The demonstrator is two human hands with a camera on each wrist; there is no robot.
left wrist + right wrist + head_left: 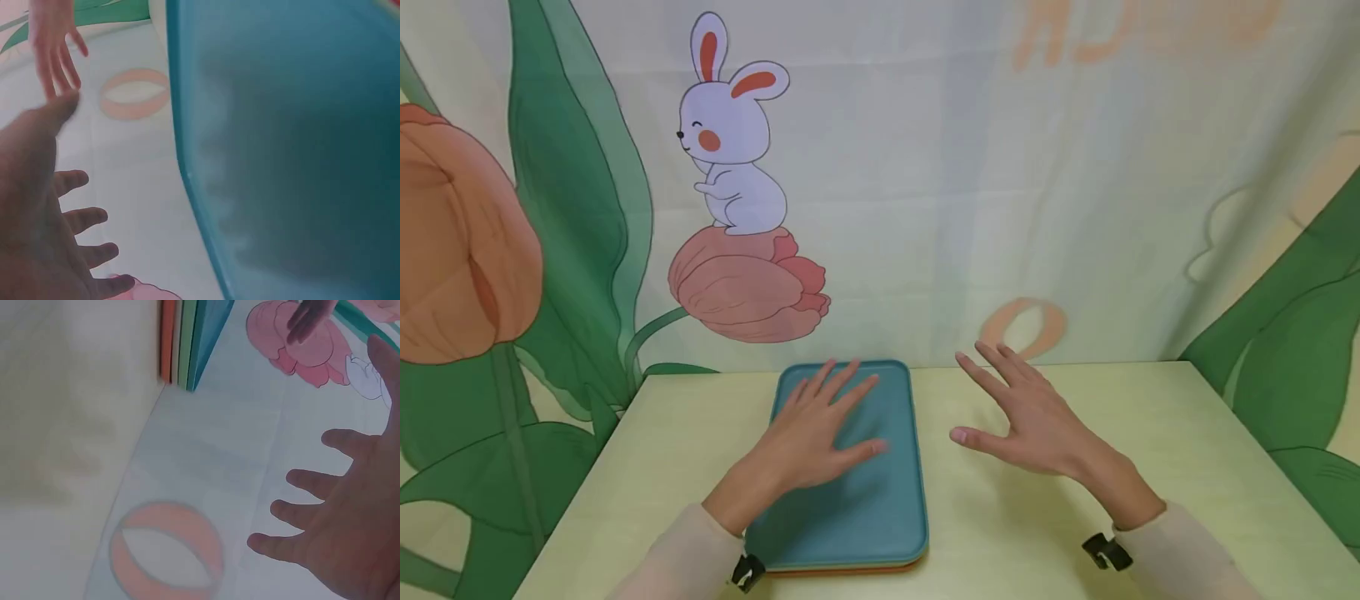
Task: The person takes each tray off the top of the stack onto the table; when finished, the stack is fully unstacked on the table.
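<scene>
In the head view, a blue tray (880, 508) lies on the pale table (1187, 450), its long side running away from the person, with an orange edge (850, 572) showing beneath its near end. The left hand (808, 437) hovers over the tray, palm down, fingers spread and thumb held out, holding nothing. The right hand (1037, 421) is above the table to the right of the tray, its fingers also spread wide and its grip empty. Both arms wear light sleeves (681, 554). Behind the table hangs a printed curtain (880, 208) with a white rabbit (730, 150) sitting on a pink tulip (745, 287).

In the left wrist view, the left hand's fingers and thumb stand well apart, and a dark shadow falls on the blue tray, apart from the hand.

In the right wrist view, the right hand's fingers are stretched out, and the stack's layered edges show orange, pale, green (186, 347) and blue.
</scene>
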